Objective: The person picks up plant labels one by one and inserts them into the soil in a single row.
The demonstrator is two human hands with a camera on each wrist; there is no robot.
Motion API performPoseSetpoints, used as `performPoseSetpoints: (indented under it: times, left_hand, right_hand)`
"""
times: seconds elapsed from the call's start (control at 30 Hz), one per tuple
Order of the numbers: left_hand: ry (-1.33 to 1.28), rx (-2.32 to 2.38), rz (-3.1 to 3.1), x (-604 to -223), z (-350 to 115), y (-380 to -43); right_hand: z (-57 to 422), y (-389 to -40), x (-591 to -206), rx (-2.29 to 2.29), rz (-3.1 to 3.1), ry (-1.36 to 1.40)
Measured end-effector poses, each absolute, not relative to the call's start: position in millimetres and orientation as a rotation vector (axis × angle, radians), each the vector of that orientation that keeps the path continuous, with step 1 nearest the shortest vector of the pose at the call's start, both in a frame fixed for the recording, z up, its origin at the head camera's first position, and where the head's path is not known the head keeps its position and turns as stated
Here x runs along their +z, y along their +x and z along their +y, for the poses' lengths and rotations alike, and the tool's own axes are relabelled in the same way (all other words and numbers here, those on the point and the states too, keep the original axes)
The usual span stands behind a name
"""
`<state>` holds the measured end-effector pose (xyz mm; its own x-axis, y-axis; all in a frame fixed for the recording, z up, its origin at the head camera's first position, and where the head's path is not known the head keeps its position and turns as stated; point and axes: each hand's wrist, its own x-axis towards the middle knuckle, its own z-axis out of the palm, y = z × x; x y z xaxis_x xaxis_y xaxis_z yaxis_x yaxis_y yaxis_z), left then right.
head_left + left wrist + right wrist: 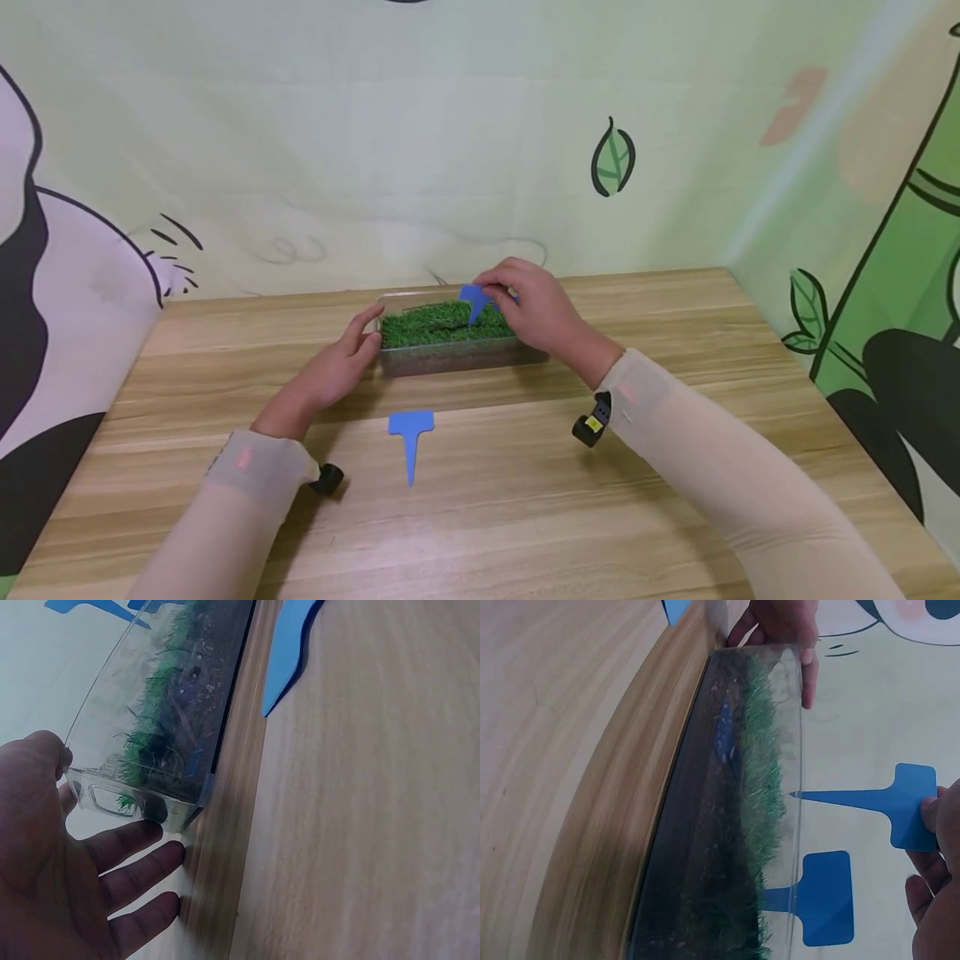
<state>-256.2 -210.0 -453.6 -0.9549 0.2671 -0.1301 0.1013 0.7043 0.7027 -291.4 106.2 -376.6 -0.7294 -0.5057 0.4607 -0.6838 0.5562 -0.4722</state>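
Note:
A clear plastic box (465, 360) holds dark soil and green grass (420, 325). At its left end, my left hand (345, 358) steadies it with thumb and index finger at the end wall, the other fingers spread beside it in the left wrist view. My right hand (543, 308) pinches a blue T-shaped plant label (911, 806) by its broad head. The label's pointed stem faces down, its tip right at the grass tops. Another blue plant label (827, 898) stands in the grass towards the right end, mostly hidden by my right hand in the head view.
A third blue plant label (411, 437) lies flat on the wooden table (487, 517), in front of the box. Behind the table's back edge hangs a printed cloth backdrop (420, 167), close behind the box.

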Motion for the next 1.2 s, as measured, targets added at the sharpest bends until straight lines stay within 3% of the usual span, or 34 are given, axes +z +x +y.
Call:
performPoseSetpoints:
  times: [0.77,1.2]
  left_hand:
    - [0.274,1.109,2.697,-454.3,-206.7,-255.1]
    - [0.275,1.096,2.705,-456.9,-208.3,-255.9]
  right_hand:
    - [98.8,-305.5,-394.1,0.83,-2.587,1.01]
    - [93.8,-311.0,-402.0,0.504,-2.599,1.032]
